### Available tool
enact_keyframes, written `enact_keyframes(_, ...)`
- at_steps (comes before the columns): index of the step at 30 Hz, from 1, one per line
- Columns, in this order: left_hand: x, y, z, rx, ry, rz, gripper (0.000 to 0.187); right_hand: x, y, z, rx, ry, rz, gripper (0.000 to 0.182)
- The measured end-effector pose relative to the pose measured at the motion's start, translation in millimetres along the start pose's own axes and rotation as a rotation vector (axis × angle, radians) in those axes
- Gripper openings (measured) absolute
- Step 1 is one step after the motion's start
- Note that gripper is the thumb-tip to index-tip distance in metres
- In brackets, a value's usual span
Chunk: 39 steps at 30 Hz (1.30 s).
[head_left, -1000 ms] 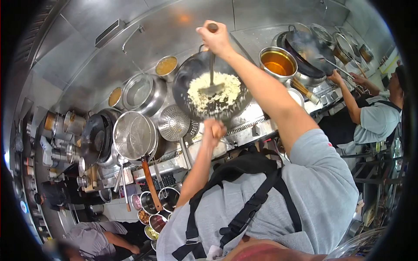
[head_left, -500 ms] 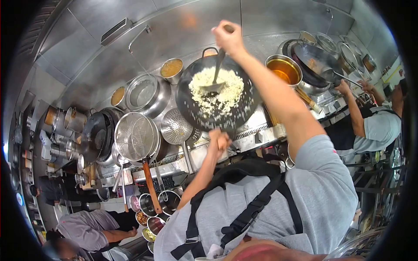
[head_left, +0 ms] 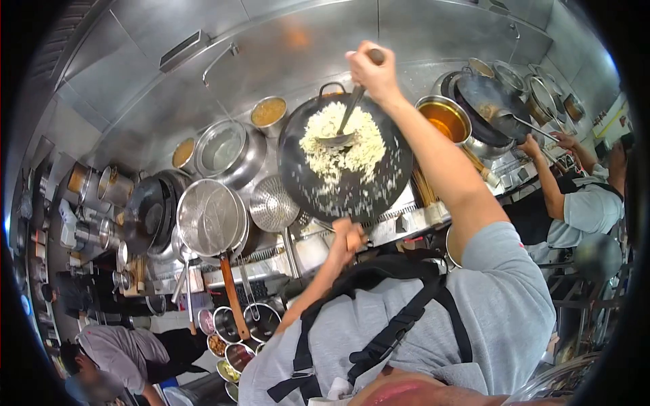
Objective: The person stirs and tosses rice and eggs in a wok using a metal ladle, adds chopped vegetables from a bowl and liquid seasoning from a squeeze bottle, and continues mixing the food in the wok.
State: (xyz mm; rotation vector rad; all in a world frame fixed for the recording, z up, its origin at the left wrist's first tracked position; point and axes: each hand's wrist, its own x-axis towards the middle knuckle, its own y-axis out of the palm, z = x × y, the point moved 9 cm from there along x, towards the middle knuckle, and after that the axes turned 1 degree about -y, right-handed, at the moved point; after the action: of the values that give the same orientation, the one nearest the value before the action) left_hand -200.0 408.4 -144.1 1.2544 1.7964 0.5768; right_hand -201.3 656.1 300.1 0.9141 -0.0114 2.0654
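Observation:
My right hand (head_left: 374, 73) grips the upper end of a ladle (head_left: 352, 108) over the far side of a large black wok (head_left: 305, 181). The ladle's bowl rests in a mound of pale fried rice (head_left: 359, 145). Loose grains are scattered over the wok's near side. At the wok's near rim my left hand (head_left: 349, 238) is closed like a fist around its handle, which the fingers mostly hide.
Left of the wok are a perforated skimmer (head_left: 274, 203), a wire strainer (head_left: 210, 216) and a steel pot (head_left: 247, 159). On the right stands a pot of amber liquid (head_left: 447, 122). A co-worker (head_left: 575, 203) handles another wok (head_left: 487, 101); another person (head_left: 128, 352) is at lower left.
My right hand has moved a little right and nearer, with the ladle's bowl now turned in the rice. The wok and my left hand have shifted slightly toward me.

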Motion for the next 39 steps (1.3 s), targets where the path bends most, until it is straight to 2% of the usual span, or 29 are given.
enact_keyframes(1,-9.0,-6.7,19.0,0.018,-0.130,0.134,0.029,5.3,-1.3,20.5,0.030,0.004,0.020,0.032)
enact_keyframes(2,-19.0,-4.1,18.0,0.047,-0.133,0.008,0.023,10.6,0.1,36.4,0.061,0.018,0.047,0.031)
enact_keyframes(4,-6.6,-5.9,5.8,-0.026,-0.053,-0.190,0.023,20.6,-0.6,52.4,0.033,0.079,0.012,0.032)
enact_keyframes(5,7.4,8.1,-14.9,0.008,-0.073,-0.005,0.027,27.5,-1.8,59.2,-0.018,0.111,-0.004,0.033)
enact_keyframes(6,29.5,10.3,-33.0,-0.041,-0.003,-0.043,0.026,35.2,-2.3,65.4,-0.036,0.127,-0.010,0.033)
enact_keyframes(7,67.2,-1.4,-34.5,-0.116,-0.082,0.052,0.024,44.4,-1.2,77.0,0.002,0.126,0.039,0.032)
enact_keyframes(8,72.7,15.3,-55.1,-0.103,-0.103,-0.002,0.023,53.8,-0.1,95.4,-0.023,0.051,0.073,0.034)
enact_keyframes(9,92.8,8.8,-66.6,-0.110,-0.025,-0.114,0.022,58.5,5.1,115.8,-0.020,0.036,0.114,0.038)
enact_keyframes(10,81.4,28.2,-83.4,-0.114,-0.012,-0.158,0.019,61.9,5.3,139.4,-0.032,-0.047,0.089,0.040)
enact_keyframes(12,115.0,-4.5,-61.0,-0.113,-0.046,-0.147,0.015,54.2,-0.4,167.5,0.038,-0.114,0.112,0.040)
enact_keyframes(13,120.4,-3.9,-60.0,-0.127,-0.042,-0.112,0.013,46.6,-6.7,165.2,0.025,-0.151,0.121,0.039)
enact_keyframes(14,123.3,-2.7,-61.1,-0.126,-0.047,-0.078,0.011,43.8,-19.2,130.1,-0.005,-0.096,0.048,0.037)
enact_keyframes(15,123.2,-0.2,-58.9,-0.116,-0.066,-0.043,0.009,34.8,-39.8,82.5,-0.041,-0.041,-0.040,0.036)
enact_keyframes(17,118.3,3.5,-64.0,-0.062,-0.050,-0.107,0.011,2.0,-58.7,-54.2,-0.094,0.004,-0.106,0.029)
enact_keyframes(18,112.8,6.0,-65.5,-0.034,-0.043,-0.140,0.012,-6.1,-39.2,-63.3,0.036,0.086,-0.019,0.030)
enact_keyframes(20,103.4,7.8,-61.9,-0.065,-0.024,-0.127,0.013,3.5,-22.8,-73.0,0.135,0.113,0.045,0.031)
enact_keyframes(21,101.1,5.0,-57.4,-0.088,-0.036,-0.138,0.013,0.6,-7.0,-52.8,0.119,0.086,0.071,0.031)
enact_keyframes(23,102.9,14.3,-70.6,-0.069,-0.036,-0.106,0.013,1.4,39.7,6.0,0.093,0.017,0.151,0.032)
enact_keyframes(26,115.2,2.6,-61.9,-0.070,-0.068,-0.073,0.020,-25.9,60.8,12.9,0.045,-0.160,0.295,0.030)
enact_keyframes(27,111.5,5.5,-64.0,-0.057,-0.056,-0.048,0.020,-35.4,58.4,-17.2,-0.042,-0.098,0.291,0.029)
enact_keyframes(28,107.3,3.8,-61.6,-0.062,-0.057,-0.083,0.019,-34.8,30.8,-74.9,-0.066,-0.001,0.222,0.028)
enact_keyframes(29,104.2,2.8,-60.9,-0.064,-0.055,-0.116,0.019,-26.6,19.5,-83.7,-0.115,0.005,0.212,0.028)
enact_keyframes(31,109.7,2.1,-68.0,-0.054,0.001,-0.099,0.018,5.2,8.6,-90.6,-0.286,-0.037,0.208,0.030)
enact_keyframes(32,96.4,7.7,-67.4,-0.058,-0.082,-0.174,0.021,12.4,19.5,-72.3,-0.227,0.059,0.187,0.031)
enact_keyframes(34,100.7,13.2,-73.5,-0.042,0.013,-0.072,0.022,18.7,52.6,-26.7,-0.075,0.121,0.265,0.032)
enact_keyframes(37,110.2,6.3,-67.6,-0.061,-0.006,-0.116,0.021,-7.2,70.7,16.2,-0.039,0.070,0.213,0.032)
enact_keyframes(39,108.6,1.1,-61.6,-0.103,-0.070,-0.144,0.013,-17.7,35.2,-48.4,-0.051,0.111,0.090,0.032)
